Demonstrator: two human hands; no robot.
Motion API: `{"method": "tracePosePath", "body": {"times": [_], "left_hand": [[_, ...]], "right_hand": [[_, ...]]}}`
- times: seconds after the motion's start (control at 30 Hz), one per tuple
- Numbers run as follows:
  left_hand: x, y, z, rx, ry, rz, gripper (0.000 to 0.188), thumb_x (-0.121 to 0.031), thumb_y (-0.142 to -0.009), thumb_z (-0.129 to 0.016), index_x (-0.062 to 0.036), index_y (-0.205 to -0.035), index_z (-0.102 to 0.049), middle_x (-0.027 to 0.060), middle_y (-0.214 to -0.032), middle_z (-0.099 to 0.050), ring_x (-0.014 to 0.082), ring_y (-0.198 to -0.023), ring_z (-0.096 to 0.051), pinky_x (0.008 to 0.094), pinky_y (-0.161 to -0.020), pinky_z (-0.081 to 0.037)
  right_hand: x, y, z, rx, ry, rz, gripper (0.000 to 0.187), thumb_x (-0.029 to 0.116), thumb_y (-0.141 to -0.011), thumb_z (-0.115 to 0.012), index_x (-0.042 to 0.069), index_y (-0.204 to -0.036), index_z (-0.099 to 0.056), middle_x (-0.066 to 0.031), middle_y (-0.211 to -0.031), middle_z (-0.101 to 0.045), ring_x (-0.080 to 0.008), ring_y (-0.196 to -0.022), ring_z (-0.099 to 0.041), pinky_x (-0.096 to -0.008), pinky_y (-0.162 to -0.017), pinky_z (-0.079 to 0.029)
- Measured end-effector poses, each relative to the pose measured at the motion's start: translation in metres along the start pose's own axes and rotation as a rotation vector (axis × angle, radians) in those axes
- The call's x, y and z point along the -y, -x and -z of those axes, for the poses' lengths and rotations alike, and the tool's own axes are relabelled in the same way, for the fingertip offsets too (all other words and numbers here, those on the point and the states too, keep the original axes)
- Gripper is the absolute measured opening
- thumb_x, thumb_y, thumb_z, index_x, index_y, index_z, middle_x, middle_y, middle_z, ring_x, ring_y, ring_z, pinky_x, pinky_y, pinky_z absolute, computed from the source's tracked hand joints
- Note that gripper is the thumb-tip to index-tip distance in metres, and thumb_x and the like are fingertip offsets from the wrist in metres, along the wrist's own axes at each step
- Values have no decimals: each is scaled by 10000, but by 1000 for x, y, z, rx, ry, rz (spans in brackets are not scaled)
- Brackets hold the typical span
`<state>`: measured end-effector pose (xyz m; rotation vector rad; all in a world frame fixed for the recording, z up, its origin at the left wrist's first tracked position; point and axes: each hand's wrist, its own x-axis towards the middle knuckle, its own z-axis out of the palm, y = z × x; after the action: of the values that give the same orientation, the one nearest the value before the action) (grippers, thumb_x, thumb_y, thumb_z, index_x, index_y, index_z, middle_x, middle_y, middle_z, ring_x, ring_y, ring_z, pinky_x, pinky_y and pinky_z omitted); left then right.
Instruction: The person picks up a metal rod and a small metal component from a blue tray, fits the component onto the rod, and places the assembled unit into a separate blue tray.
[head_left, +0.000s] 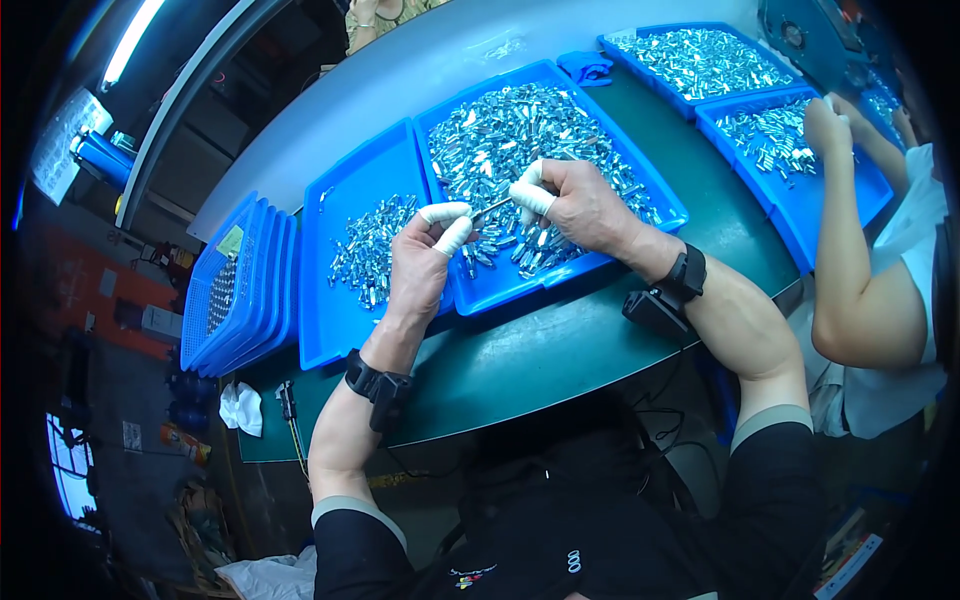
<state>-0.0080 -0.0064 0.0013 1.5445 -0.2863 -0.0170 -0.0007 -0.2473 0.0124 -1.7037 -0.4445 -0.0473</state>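
Observation:
My left hand [422,262] and my right hand [588,208] meet over the trays, white coverings on thumbs and forefingers. A thin, small metal piece [490,209] spans the gap between the two pinches, one end in each; its exact kind is too small to make out. Below my right hand lies a blue tray [672,212] heaped with shiny metal pieces [520,125]. Beside it, under my left hand, a second blue tray [325,340] carries a smaller pile of similar pieces [370,250]. Black bands with small boxes circle both wrists.
Stacked blue baskets [250,300] stand at the left end of the green table [520,375]. Near its front edge lie a caliper [287,400] and white crumpled paper [241,409]. At right, another person's hand [828,128] works above a blue tray [790,225]; a blue glove [586,68] lies behind.

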Motion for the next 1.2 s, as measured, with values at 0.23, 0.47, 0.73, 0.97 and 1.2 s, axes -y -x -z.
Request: {"method": "tracePosePath", "body": {"times": [0.23, 0.47, 0.73, 0.97, 1.2], "left_hand": [[-2, 4, -5, 20, -62, -62, 181, -45, -951, -696, -9, -1128, -680, 74, -1025, -725, 157, -914, -683, 294, -861, -543], [-2, 8, -2, 13, -319, -106, 181, -73, -935, -719, -17, -1105, -695, 66, -1002, -725, 144, -920, -681, 297, -848, -543], [-1, 8, -2, -13, -179, -83, 183, -14, -937, -698, -17, -1118, -677, 38, -992, -699, 114, -901, -651, 263, -822, -519], [-2, 9, -8, 41, -272, -89, 215, -4, -909, -737, -21, -1115, -677, 23, -1016, -703, 88, -916, -641, 242, -840, -514], [1, 11, -9, 58, -266, -108, 210, 0, -907, -741, -26, -1105, -677, 19, -1026, -704, 87, -935, -642, 237, -843, -512]], "right_hand": [[1, -2, 4, 103, -43, -103, 321, 279, -1022, -618, 2, -876, -687, -47, -723, -675, -102, -624, -641, -262, -577, -533], [4, -2, 2, 249, 177, -78, 394, 371, -1002, -617, -6, -923, -700, -88, -738, -706, -151, -646, -667, -321, -604, -529], [-4, 0, 0, 106, 175, 145, 292, 279, -882, -764, 1, -947, -707, -130, -791, -718, -197, -722, -690, -341, -681, -542], [-2, 1, 3, 96, 242, 122, 295, 294, -906, -743, 1, -919, -709, -134, -770, -727, -210, -690, -698, -357, -645, -535], [7, 4, 5, 165, 230, 53, 289, 285, -921, -677, 9, -852, -725, -128, -710, -721, -257, -705, -728, -389, -669, -547]]}}
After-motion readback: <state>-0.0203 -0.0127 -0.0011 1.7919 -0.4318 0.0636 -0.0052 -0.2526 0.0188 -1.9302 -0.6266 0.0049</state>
